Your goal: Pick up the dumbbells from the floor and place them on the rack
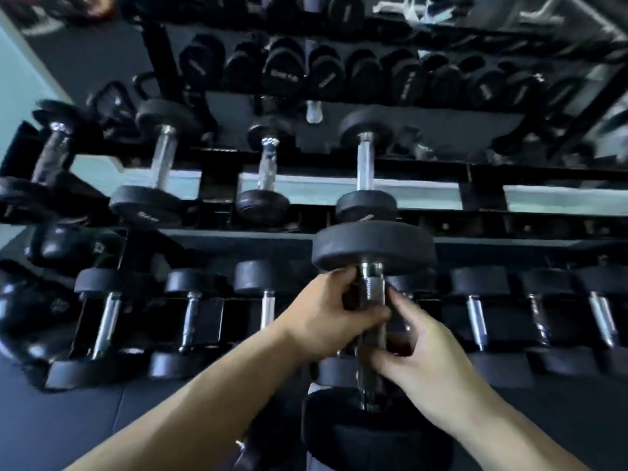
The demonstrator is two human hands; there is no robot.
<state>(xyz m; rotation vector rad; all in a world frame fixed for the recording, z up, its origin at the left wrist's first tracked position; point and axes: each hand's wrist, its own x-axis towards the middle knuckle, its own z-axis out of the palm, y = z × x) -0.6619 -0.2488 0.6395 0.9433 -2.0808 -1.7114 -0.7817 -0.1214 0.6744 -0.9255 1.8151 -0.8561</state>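
I hold a large black dumbbell (373,248) with a chrome handle in both hands, in front of the black rack (475,193). My left hand (326,317) wraps the upper part of the handle. My right hand (421,365) grips the handle just below it. The dumbbell points away from me, its far head level with the front rail of the middle shelf and its near head (373,433) low by my forearms. It hangs above the lowest shelf's row.
The middle shelf carries several dumbbells, the closest one (365,164) right behind my load, with open rail to its right (560,198). The bottom shelf (204,311) is lined with dumbbells. Kettlebells (30,311) sit at the left. Dark floor mat (85,419) lies below.
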